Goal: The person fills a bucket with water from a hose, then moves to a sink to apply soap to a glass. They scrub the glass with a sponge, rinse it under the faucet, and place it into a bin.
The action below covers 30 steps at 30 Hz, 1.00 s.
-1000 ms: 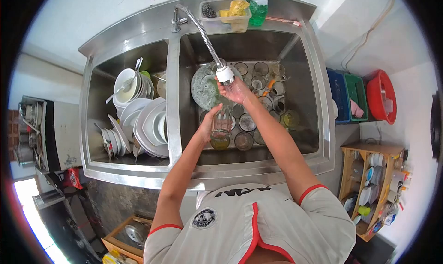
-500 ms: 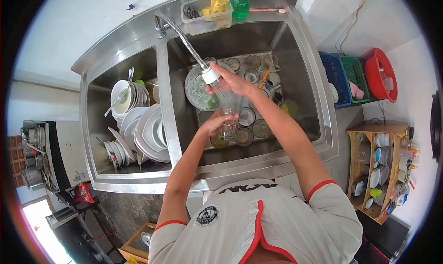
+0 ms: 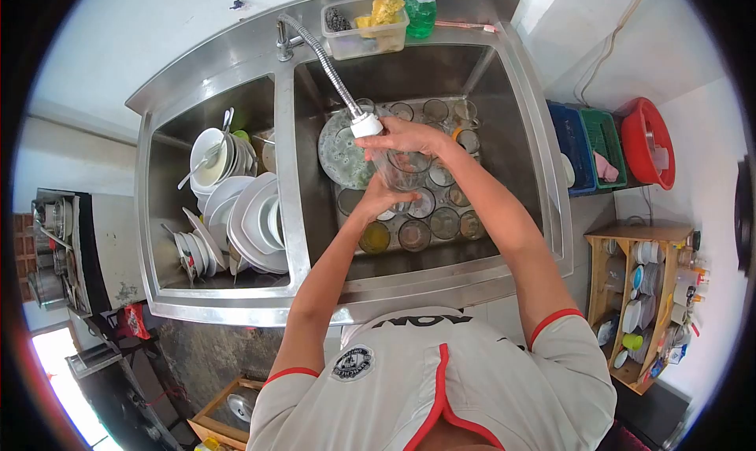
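Note:
Over the right sink basin, my left hand is wrapped round a clear glass, which is tilted under the tap head. My right hand is above it, with fingers closed at the white tap head on the end of a flexible metal hose. Water runs down between the hands. Behind them a round bowl of soapy water stands in the basin. Several glasses cover the basin floor to the right and below my hands.
Stacked white plates and bowls fill the left basin. A plastic tub with sponges and a green bottle stand on the back ledge. Coloured baskets, a red basin and a wooden dish rack are at right.
The glass has turned from hanging lengthwise to tilted, its round rim now showing to the right. My left hand has moved slightly up with it. The whole view has shifted a little.

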Each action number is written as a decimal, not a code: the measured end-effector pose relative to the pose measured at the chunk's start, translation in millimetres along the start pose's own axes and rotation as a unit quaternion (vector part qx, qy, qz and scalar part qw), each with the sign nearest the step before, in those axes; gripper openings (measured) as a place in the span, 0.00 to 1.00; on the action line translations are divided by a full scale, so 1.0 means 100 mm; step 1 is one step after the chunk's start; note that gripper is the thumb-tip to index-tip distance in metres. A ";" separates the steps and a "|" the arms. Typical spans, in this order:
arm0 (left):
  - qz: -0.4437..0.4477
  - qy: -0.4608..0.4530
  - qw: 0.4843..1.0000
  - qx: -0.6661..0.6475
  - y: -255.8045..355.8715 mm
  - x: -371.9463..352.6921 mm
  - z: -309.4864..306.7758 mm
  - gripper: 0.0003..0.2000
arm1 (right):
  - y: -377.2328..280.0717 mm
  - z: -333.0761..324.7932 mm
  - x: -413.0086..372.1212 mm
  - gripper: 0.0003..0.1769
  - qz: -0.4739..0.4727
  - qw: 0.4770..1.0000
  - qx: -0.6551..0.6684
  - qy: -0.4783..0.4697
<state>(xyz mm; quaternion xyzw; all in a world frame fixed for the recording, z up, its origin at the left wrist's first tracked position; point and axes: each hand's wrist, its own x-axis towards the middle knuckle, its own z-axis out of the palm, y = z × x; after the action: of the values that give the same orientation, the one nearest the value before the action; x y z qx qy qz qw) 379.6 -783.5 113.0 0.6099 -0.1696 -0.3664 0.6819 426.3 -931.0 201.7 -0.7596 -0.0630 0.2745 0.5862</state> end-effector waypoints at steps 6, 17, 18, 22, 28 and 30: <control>0.131 0.086 0.972 0.173 -0.09 -0.14 -0.11 0.43 | 0.17 -0.06 0.06 0.26 0.002 0.997 0.078 0.005; 0.197 0.229 0.944 0.135 0.00 -0.39 -0.14 0.39 | 0.76 0.24 0.40 0.32 -0.078 0.826 0.558 -0.001; 0.212 0.258 0.938 0.094 0.04 -0.37 -0.11 0.38 | 0.81 0.26 0.46 0.28 -0.082 0.802 0.592 -0.008; 0.204 0.257 0.909 0.257 -0.03 -0.44 -0.21 0.37 | 0.73 0.25 0.45 0.28 -0.089 0.860 0.501 -0.039; 0.144 0.202 0.928 0.277 -0.22 -0.41 -0.31 0.39 | 0.07 0.27 0.04 0.29 -0.065 0.958 0.280 0.012; 0.130 0.184 0.941 0.252 -0.32 -0.38 -0.30 0.39 | 0.03 0.27 0.03 0.30 -0.054 0.967 0.251 0.009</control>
<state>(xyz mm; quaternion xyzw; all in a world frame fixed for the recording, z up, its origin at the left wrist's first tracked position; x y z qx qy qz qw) 365.5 -734.9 84.8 0.7912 -0.2059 -0.1015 0.5669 414.6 -907.8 193.2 -0.5864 -0.0275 0.2428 0.7723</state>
